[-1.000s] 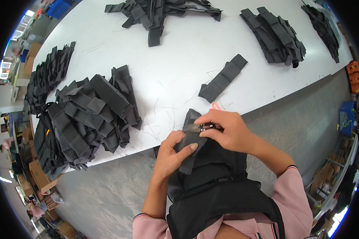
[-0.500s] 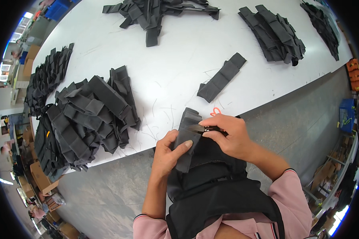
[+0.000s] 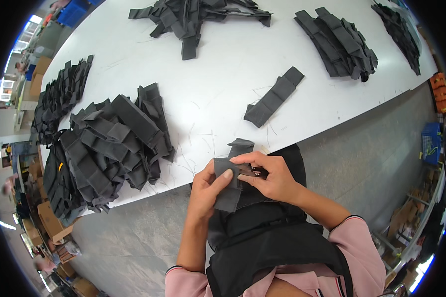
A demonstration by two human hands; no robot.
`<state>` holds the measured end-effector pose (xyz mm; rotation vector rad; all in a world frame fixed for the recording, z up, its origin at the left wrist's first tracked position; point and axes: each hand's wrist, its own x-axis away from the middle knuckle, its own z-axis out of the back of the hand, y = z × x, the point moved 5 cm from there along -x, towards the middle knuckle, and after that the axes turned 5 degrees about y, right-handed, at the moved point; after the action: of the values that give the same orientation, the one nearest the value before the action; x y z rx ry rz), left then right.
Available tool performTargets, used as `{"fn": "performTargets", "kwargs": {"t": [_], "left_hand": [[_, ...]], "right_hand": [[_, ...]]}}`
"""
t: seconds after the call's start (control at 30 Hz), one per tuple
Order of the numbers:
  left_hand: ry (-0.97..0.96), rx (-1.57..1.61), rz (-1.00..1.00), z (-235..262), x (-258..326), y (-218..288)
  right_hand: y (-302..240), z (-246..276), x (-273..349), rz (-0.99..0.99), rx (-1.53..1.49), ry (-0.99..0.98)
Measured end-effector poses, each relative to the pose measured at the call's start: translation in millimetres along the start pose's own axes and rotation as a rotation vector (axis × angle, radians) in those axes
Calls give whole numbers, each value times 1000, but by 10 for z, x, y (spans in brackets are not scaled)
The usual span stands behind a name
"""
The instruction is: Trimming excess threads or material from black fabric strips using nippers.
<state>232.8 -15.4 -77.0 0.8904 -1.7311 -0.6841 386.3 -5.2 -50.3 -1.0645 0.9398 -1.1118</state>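
In the head view, the left hand (image 3: 208,190) holds a dark fabric strip (image 3: 227,199), with its thumb pressed on the top face and the fingers mostly hidden by the cloth. The right hand (image 3: 271,177) is closed around small dark snips (image 3: 256,171), and its index fingertip is at the strip also. The tips of the snips point to the left, at the right edge of the strip; whether the blades are apart, I cannot tell.

The strip is in front of the body, above the dark apron (image 3: 277,242), with its far end near the edge of the white table (image 3: 218,74). Its long axis runs away from the person, the far end leaning slightly to the right, and the near end points back to the apron.

The work on this strip seems to be in the middle. One single strip (image 3: 275,96) lies apart on the table, and there are a large left pile (image 3: 111,143), a right pile (image 3: 337,44) and a far pile (image 3: 189,22). Which of these are finished and which are left, I cannot judge.
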Motion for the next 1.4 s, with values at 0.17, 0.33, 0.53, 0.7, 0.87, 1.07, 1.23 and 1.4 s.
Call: {"fn": "performTargets", "kwargs": {"t": [0.17,0.33,0.53,0.7,0.87,1.07,1.23,1.4], "left_hand": [[-10,91,125,29,34,-48],[140,-43,-78,19,-22,-107],[216,-108,-189,-33,-30,-64],[228,-116,-230,-31,-26,-75],[244,-90,-212,16,-48,-167],[232,-113,-260,-63,-21,-101],[152,-16,-209,-41,35,-114],[101,-11,-230,-187,-3,-70]], "right_hand": [[145,-58,49,-173,-288,-59],[39,199,97,-92,-55,183],[-146,236,60,206,410,172],[-146,201,63,291,491,224],[9,231,153,6,104,234],[-109,10,89,195,306,67],[46,-59,-33,229,130,174],[460,-210,-147,-619,-696,16]]}}
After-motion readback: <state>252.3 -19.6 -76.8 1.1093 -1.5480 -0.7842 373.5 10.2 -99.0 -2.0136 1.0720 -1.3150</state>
